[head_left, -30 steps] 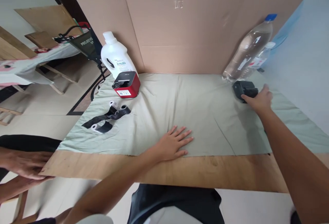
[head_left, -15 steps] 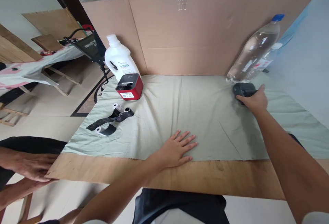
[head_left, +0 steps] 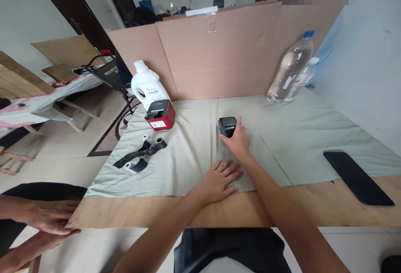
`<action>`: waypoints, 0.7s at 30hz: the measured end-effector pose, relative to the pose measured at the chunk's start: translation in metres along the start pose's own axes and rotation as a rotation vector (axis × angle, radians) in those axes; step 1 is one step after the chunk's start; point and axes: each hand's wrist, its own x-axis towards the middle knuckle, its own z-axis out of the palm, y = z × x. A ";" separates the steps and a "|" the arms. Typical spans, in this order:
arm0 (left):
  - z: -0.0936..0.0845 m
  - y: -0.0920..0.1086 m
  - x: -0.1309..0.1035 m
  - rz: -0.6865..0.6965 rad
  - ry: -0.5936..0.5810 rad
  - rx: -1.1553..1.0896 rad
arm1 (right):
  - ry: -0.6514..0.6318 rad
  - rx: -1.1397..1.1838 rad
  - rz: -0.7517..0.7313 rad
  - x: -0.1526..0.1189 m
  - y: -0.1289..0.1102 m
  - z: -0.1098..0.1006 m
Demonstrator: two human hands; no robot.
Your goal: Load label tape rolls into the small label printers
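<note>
My right hand (head_left: 238,141) grips a small black boxy device (head_left: 227,126), thumb on the near side and fingers on its right. It is over the middle of the cloth; whether it touches the cloth I cannot tell. Flat on the cloth near the table's front edge, my left hand (head_left: 222,180) lies with fingers spread and holds nothing. To the left are a red and black label printer (head_left: 160,115) and several partly unrolled black and white paper rolls (head_left: 138,154).
A white jug (head_left: 150,85) stands behind the printer. Two clear bottles (head_left: 290,72) lean against the cardboard panel (head_left: 219,60) at the back right. A black phone-like slab (head_left: 357,177) lies at the front right. Another person's hands (head_left: 50,216) rest at the table's left corner.
My right hand has carried the black device from beside the bottles leftward to the middle of the cloth. My left hand stays flat. The view has shifted, and the black slab shows fully.
</note>
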 end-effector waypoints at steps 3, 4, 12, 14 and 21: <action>-0.003 0.002 -0.001 -0.004 0.012 -0.008 | 0.024 -0.010 0.002 -0.008 -0.003 0.009; -0.005 0.003 -0.001 -0.001 0.013 -0.012 | 0.030 -0.011 0.005 -0.010 -0.003 0.011; -0.003 0.003 0.000 -0.001 0.046 -0.035 | 0.063 -0.015 -0.043 -0.019 -0.008 0.024; -0.002 0.003 0.000 -0.007 0.042 -0.038 | 0.076 -0.007 -0.058 -0.019 -0.008 0.027; -0.003 0.005 0.001 -0.022 0.033 -0.045 | 0.078 0.025 -0.051 -0.019 -0.006 0.030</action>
